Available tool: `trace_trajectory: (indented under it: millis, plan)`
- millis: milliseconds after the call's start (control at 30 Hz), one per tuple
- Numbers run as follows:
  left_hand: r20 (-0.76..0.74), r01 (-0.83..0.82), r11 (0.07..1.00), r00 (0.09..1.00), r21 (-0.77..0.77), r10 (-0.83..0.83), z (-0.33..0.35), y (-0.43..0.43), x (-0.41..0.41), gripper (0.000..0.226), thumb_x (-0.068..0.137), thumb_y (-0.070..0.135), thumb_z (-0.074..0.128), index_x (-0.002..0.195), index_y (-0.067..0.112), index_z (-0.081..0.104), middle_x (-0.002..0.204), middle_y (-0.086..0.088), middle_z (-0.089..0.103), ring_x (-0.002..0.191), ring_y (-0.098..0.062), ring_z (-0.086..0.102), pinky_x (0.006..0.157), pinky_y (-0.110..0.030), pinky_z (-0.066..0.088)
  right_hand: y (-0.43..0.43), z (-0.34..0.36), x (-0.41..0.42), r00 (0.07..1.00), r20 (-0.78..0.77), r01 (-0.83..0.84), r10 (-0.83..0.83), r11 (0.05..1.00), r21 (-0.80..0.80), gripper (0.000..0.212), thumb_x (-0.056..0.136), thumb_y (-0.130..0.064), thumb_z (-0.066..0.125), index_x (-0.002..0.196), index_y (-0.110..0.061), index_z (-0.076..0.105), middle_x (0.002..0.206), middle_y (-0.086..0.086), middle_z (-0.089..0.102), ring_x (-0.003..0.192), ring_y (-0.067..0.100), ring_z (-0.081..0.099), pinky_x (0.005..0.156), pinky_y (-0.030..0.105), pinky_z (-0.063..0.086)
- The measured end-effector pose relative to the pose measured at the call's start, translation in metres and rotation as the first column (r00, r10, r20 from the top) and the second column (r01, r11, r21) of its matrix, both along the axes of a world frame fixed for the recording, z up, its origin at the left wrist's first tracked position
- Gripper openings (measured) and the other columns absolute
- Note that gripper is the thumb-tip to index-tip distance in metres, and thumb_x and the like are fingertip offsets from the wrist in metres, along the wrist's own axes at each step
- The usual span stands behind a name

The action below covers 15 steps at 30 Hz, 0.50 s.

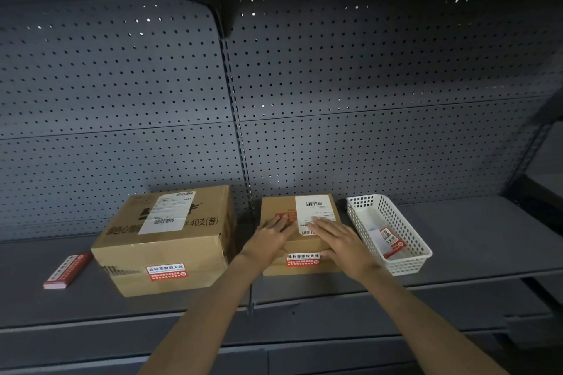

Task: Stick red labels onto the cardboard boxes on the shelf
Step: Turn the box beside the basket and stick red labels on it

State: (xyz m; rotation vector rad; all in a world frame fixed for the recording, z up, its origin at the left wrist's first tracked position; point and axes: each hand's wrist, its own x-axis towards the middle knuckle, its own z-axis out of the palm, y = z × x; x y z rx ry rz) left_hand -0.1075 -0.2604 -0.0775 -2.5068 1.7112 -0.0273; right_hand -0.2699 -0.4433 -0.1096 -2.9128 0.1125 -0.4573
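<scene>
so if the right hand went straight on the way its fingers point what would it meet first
Probably the perforated back panel: the right hand lies on the small box, fingers aimed up-left across its white shipping label, nothing raised between; depth unclear.

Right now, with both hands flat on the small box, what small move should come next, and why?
Probably lift both hands away. The left hand and right hand lie flat on the small box, whose red front label looks stuck down; the large box has a red label too.
</scene>
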Motion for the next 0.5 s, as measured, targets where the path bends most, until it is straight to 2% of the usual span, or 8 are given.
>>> trace_trajectory:
  millis: [67, 100, 167, 233, 300, 333, 433, 500]
  plan:
    - [-0.122, 0.006, 0.999, 0.992, -0.036, -0.010, 0.002, 0.006, 0.004, 0.082, 0.096, 0.044, 0.059, 0.159, 0.024, 0.011, 0.167, -0.010, 0.008, 0.154, -0.026, 0.004, 0.125, -0.043, 0.011, 0.001, 0.003, 0.000, 1.000, 0.010, 0.003, -0.004, 0.988, 0.154, 0.066, 0.094, -0.044, 0.062, 0.154, -0.033, 0.034, 0.162, -0.015, 0.025, 0.150, 0.004, 0.017, 0.123, 0.033, 0.012]
    - [-0.246, -0.033, 0.997, 0.969, -0.076, 0.014, 0.005, 0.009, 0.005, 0.080, 0.095, 0.051, 0.057, 0.158, 0.026, 0.015, 0.167, -0.006, 0.008, 0.154, -0.023, 0.002, 0.126, -0.042, 0.007, 0.001, 0.006, 0.001, 0.999, 0.029, 0.010, -0.019, 0.960, 0.279, 0.059, 0.094, -0.047, 0.059, 0.149, -0.034, 0.043, 0.159, -0.017, 0.031, 0.148, 0.002, 0.021, 0.123, 0.033, 0.015]
    - [-0.485, -0.179, 0.960, 0.873, -0.213, 0.055, 0.009, 0.015, 0.001, 0.070, 0.092, 0.060, 0.055, 0.153, 0.030, 0.035, 0.165, 0.002, 0.018, 0.153, -0.017, 0.007, 0.125, -0.044, 0.007, 0.001, 0.012, 0.003, 0.994, 0.073, 0.035, -0.083, 0.866, 0.498, 0.039, 0.096, -0.038, 0.061, 0.135, -0.031, 0.061, 0.149, -0.017, 0.047, 0.141, -0.002, 0.036, 0.123, 0.033, 0.025]
    - [-0.587, -0.362, 0.859, 0.805, -0.363, 0.091, 0.009, 0.015, -0.007, 0.055, 0.095, 0.053, 0.056, 0.144, 0.028, 0.050, 0.157, 0.002, 0.035, 0.149, -0.018, 0.023, 0.123, -0.045, 0.020, 0.001, 0.019, 0.004, 0.975, 0.132, 0.077, -0.182, 0.822, 0.565, 0.029, 0.097, -0.019, 0.064, 0.125, -0.026, 0.069, 0.139, -0.017, 0.054, 0.133, -0.003, 0.045, 0.119, 0.031, 0.034]
    - [-0.660, -0.549, 0.722, 0.732, -0.421, 0.172, 0.009, 0.013, -0.016, 0.050, 0.095, 0.040, 0.062, 0.140, 0.022, 0.049, 0.144, -0.001, 0.043, 0.138, -0.022, 0.039, 0.116, -0.043, 0.034, 0.002, 0.022, 0.005, 0.952, 0.138, 0.141, -0.273, 0.792, 0.594, 0.037, 0.096, -0.011, 0.064, 0.131, -0.023, 0.064, 0.140, -0.011, 0.054, 0.134, 0.005, 0.046, 0.118, 0.033, 0.036]
    - [-0.717, -0.637, 0.660, 0.665, -0.399, 0.208, 0.010, 0.012, -0.020, 0.052, 0.094, 0.037, 0.064, 0.139, 0.020, 0.046, 0.140, -0.003, 0.044, 0.133, -0.024, 0.044, 0.113, -0.044, 0.039, 0.004, 0.024, 0.006, 0.941, 0.101, 0.193, -0.323, 0.759, 0.622, 0.043, 0.096, -0.011, 0.064, 0.137, -0.022, 0.058, 0.143, -0.006, 0.054, 0.135, 0.012, 0.047, 0.117, 0.035, 0.037]
    - [-0.865, -0.789, 0.551, 0.451, -0.272, 0.218, 0.011, 0.010, -0.029, 0.067, 0.093, 0.039, 0.066, 0.147, 0.015, 0.032, 0.140, -0.008, 0.050, 0.130, -0.029, 0.051, 0.107, -0.044, 0.045, 0.010, 0.029, 0.010, 0.913, -0.049, 0.288, -0.405, 0.556, 0.780, 0.059, 0.098, -0.016, 0.061, 0.152, -0.017, 0.036, 0.147, 0.004, 0.052, 0.137, 0.024, 0.048, 0.114, 0.039, 0.039]
    - [-0.898, -0.843, 0.486, 0.378, -0.233, 0.226, 0.010, 0.009, -0.032, 0.075, 0.092, 0.040, 0.068, 0.147, 0.011, 0.028, 0.138, -0.008, 0.054, 0.128, -0.030, 0.053, 0.103, -0.042, 0.046, 0.012, 0.033, 0.010, 0.900, -0.118, 0.316, -0.420, 0.440, 0.841, 0.062, 0.100, -0.018, 0.058, 0.154, -0.011, 0.029, 0.151, 0.008, 0.047, 0.140, 0.029, 0.043, 0.115, 0.041, 0.034]
